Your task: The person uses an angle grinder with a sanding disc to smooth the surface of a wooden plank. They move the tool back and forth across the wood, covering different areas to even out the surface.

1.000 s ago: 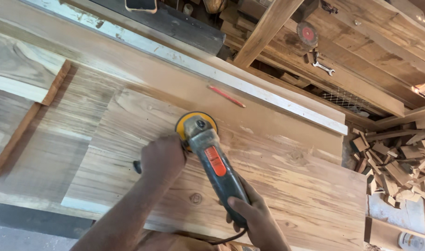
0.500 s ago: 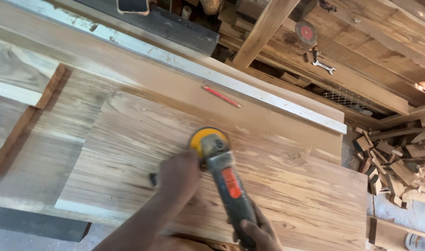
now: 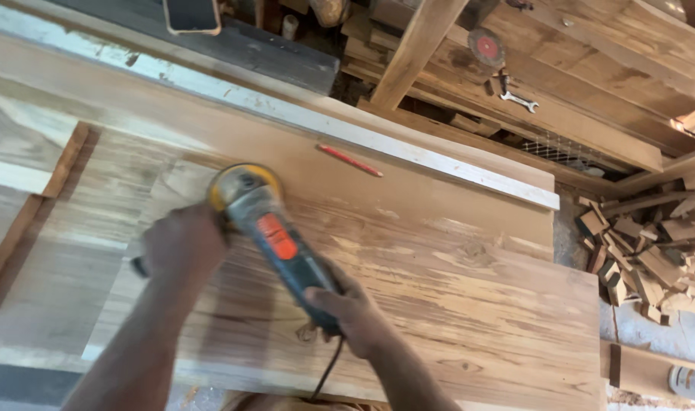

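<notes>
Item: angle grinder (image 3: 275, 236), which we find left of the frame's centre, lying on a broad wooden panel (image 3: 454, 304) and running diagonally from upper left to lower right. We note a round yellow sanding disc (image 3: 237, 185) at its upper-left end, blurred, pressed flat on the panel; a dull grey metal head; a dark grey-blue body bearing an oblong orange-red label; and a black cord (image 3: 326, 373) leaving the tail toward the lower edge of the frame. The panel is pale brown with streaked grain, lighter patches and a knot near the lower centre. At far left we log a narrow brown wood strip (image 3: 64, 160) lying on adjoining boards. At the top left edge, a dark rectangular flat object with a light rim (image 3: 191, 14) sits cut off by the frame. Our left hand (image 3: 184, 243) is closed round the side handle just left of the grinder head; a dark stub of the handle shows at its left. Our right hand (image 3: 351, 312) is wrapped tightly about the rear of the body, fingers curled over it. Above centre, a red pencil (image 3: 350, 160) lies on the long board beside a whitish painted rail (image 3: 408, 148). Upper right: a round disc with a red centre (image 3: 485, 46) and a metal spanner (image 3: 518, 99) on stacked timber. Far right: a heap of wood offcuts (image 3: 652, 251). Lower right corner: a pale cylindrical container (image 3: 691, 383) with a label too blurred for us to describe.
</notes>
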